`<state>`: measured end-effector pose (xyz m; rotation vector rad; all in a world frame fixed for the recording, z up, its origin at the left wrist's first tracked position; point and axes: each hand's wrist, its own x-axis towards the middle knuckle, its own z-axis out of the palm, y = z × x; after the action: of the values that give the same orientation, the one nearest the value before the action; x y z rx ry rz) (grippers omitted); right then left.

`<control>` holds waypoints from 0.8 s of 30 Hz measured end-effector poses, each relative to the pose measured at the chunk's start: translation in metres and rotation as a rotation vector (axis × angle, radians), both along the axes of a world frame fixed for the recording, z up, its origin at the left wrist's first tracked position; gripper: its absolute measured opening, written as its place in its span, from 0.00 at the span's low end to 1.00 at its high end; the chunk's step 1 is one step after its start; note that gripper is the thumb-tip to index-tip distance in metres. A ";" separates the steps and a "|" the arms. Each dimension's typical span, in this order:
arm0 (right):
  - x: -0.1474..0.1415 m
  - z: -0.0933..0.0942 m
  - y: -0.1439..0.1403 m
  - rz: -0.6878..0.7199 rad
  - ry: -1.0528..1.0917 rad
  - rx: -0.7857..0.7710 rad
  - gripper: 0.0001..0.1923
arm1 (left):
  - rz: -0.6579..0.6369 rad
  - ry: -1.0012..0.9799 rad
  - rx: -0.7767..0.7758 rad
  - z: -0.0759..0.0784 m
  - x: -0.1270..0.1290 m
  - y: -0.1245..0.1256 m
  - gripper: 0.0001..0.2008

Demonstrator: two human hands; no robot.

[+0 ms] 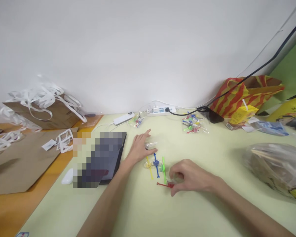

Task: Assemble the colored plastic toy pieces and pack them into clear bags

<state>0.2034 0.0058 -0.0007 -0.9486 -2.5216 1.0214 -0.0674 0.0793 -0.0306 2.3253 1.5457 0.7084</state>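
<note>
Right hand (192, 176) pinching red arrow (163, 184) | likely light, stiff, slick: best held by hub (171, 185) | left hand (140, 147) spread, nearer back edge of desk (148, 212)

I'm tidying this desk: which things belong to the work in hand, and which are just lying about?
In the work:
red spinner, in the right hand
yellow spinner
blue spinner
green spinner
clear plastic by the left hand
probably the bagged spinners

Lying about:
tablet
white phone
power strip
striped paper bag
yellow drink carton
</note>
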 end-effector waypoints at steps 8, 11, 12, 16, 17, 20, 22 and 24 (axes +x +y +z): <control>-0.003 0.004 -0.005 0.099 0.020 -0.035 0.02 | -0.003 -0.006 0.013 -0.001 -0.001 0.001 0.50; 0.000 0.006 -0.006 0.113 0.053 -0.087 0.03 | 0.000 -0.005 0.007 -0.001 -0.001 0.001 0.50; 0.000 0.006 -0.006 0.102 0.076 -0.133 0.03 | 0.002 -0.005 0.006 -0.002 -0.001 0.001 0.50; 0.009 0.001 0.003 -0.044 0.262 -0.368 0.07 | 0.006 -0.008 0.007 -0.002 -0.001 0.001 0.50; 0.012 -0.001 0.007 -0.099 0.333 -0.403 0.08 | 0.004 -0.008 0.005 -0.002 -0.001 0.001 0.50; 0.024 -0.008 0.021 -0.277 0.569 -0.470 0.13 | 0.002 -0.009 0.000 -0.002 -0.001 0.001 0.50; 0.031 -0.012 0.029 -0.370 0.689 -0.521 0.16 | 0.005 -0.012 0.001 -0.002 -0.001 0.001 0.49; 0.037 -0.014 0.034 -0.414 0.767 -0.581 0.17 | 0.005 -0.018 0.004 -0.002 -0.001 0.001 0.50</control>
<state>0.2401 0.0397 -0.0145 -0.9107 -1.3645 1.6097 -0.0679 0.0801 -0.0325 2.3117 1.5446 0.7328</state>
